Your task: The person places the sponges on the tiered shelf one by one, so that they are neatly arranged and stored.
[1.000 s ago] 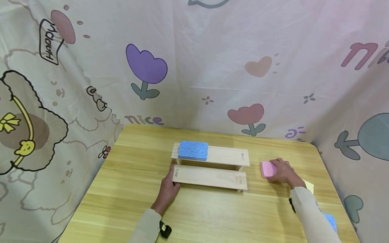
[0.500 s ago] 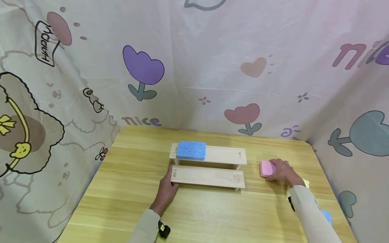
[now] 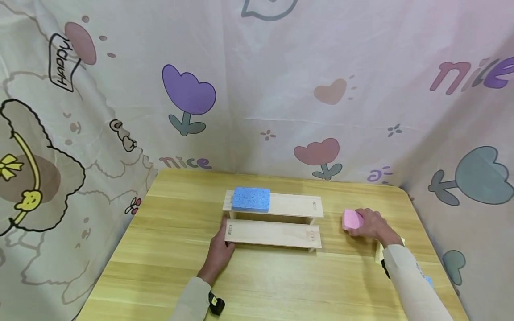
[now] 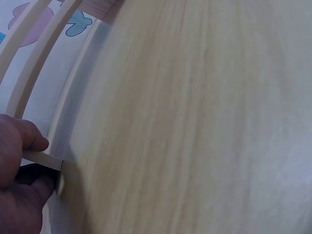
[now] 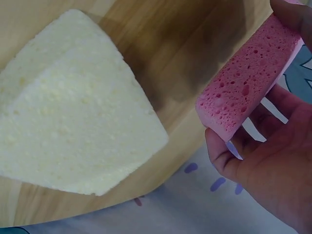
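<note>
A small two-tier wooden shelf (image 3: 277,233) stands on the table, with a speckled blue sponge (image 3: 251,199) lying flat on the left part of its upper board. At the shelf's left end, my left hand (image 3: 217,255) holds the end piece; the left wrist view shows thumb and fingers of that hand (image 4: 19,175) around its edge. To the right of the shelf, my right hand (image 3: 370,224) grips a pink sponge (image 3: 351,220). In the right wrist view, the fingers pinch this porous pink sponge (image 5: 248,73) by its ends.
A pale yellow sponge (image 5: 78,107) lies on the table, partly behind my right forearm in the head view. Another blue piece (image 3: 429,281) shows beside the right sleeve. Printed cloth (image 3: 257,89) hangs behind and along both sides of the wooden table (image 3: 168,267).
The head view has shifted slightly. My right hand keeps its grip on the pink sponge, which looks slightly tilted up now. My left hand stays on the shelf's end.
</note>
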`<move>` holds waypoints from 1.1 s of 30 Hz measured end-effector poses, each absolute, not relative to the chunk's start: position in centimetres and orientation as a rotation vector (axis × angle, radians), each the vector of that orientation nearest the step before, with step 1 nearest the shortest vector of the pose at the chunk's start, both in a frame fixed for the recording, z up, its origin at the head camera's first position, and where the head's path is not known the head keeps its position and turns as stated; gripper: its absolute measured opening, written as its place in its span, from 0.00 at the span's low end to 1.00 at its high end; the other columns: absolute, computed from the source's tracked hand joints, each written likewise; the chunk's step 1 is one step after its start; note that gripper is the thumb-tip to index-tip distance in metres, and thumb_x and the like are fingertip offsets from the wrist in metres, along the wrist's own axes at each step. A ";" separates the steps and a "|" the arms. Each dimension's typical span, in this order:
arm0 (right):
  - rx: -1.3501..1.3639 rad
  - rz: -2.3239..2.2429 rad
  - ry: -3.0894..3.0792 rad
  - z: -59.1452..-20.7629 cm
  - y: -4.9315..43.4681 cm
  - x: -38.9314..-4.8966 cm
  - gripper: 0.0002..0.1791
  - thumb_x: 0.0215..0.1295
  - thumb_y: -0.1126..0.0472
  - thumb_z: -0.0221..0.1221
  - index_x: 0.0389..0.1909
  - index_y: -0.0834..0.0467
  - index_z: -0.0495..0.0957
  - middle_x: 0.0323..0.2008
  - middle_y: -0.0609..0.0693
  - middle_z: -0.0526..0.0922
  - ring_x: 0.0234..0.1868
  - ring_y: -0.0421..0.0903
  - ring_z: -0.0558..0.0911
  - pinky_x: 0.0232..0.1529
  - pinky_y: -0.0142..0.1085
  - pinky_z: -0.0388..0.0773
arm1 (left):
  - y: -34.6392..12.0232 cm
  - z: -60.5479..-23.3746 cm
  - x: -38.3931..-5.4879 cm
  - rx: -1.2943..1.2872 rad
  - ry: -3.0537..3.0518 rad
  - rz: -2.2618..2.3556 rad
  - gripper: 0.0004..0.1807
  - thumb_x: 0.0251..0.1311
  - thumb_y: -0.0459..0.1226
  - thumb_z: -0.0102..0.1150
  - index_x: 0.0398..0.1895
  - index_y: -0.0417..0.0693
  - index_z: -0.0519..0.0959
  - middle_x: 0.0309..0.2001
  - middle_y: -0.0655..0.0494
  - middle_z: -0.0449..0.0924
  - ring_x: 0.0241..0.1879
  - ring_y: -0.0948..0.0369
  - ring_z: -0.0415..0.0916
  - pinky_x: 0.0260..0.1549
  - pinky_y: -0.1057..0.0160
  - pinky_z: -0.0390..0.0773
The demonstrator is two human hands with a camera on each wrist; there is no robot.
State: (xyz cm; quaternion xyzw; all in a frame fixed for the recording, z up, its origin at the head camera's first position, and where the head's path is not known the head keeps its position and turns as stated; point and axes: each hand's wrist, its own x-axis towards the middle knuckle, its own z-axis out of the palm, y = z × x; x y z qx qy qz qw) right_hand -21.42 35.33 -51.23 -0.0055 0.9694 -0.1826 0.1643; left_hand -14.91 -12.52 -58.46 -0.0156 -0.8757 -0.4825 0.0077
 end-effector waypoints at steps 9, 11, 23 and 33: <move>-0.129 -0.534 2.858 -50.3 34.7 -21.7 0.47 0.44 0.43 0.69 0.61 0.68 0.66 0.51 0.67 0.77 0.44 0.58 0.75 0.43 0.52 0.76 | -12.6 -58.6 -15.0 -0.038 -2.764 -1.510 0.52 0.54 0.22 0.52 0.76 0.53 0.36 0.70 0.38 0.59 0.65 0.46 0.65 0.54 0.49 0.75; -0.142 -0.532 2.869 -50.0 34.5 -21.9 0.47 0.45 0.43 0.68 0.61 0.68 0.66 0.50 0.66 0.77 0.43 0.57 0.75 0.43 0.51 0.76 | -12.6 -58.5 -15.1 -0.040 -2.764 -1.508 0.52 0.54 0.22 0.52 0.76 0.54 0.36 0.70 0.40 0.59 0.65 0.46 0.65 0.55 0.49 0.74; -0.238 -0.574 2.940 -47.8 32.8 -23.0 0.42 0.45 0.47 0.67 0.58 0.69 0.69 0.44 0.63 0.80 0.39 0.53 0.76 0.36 0.43 0.75 | -12.6 -58.5 -15.2 -0.025 -2.777 -1.506 0.53 0.52 0.21 0.53 0.76 0.52 0.37 0.71 0.41 0.59 0.66 0.47 0.64 0.57 0.50 0.74; -0.288 -0.458 3.036 -44.9 30.8 -23.4 0.42 0.47 0.46 0.66 0.59 0.68 0.68 0.47 0.65 0.78 0.43 0.59 0.74 0.37 0.47 0.73 | -12.6 -58.3 -15.1 -0.026 -2.755 -1.527 0.50 0.53 0.23 0.52 0.76 0.49 0.39 0.68 0.39 0.63 0.61 0.47 0.70 0.52 0.50 0.76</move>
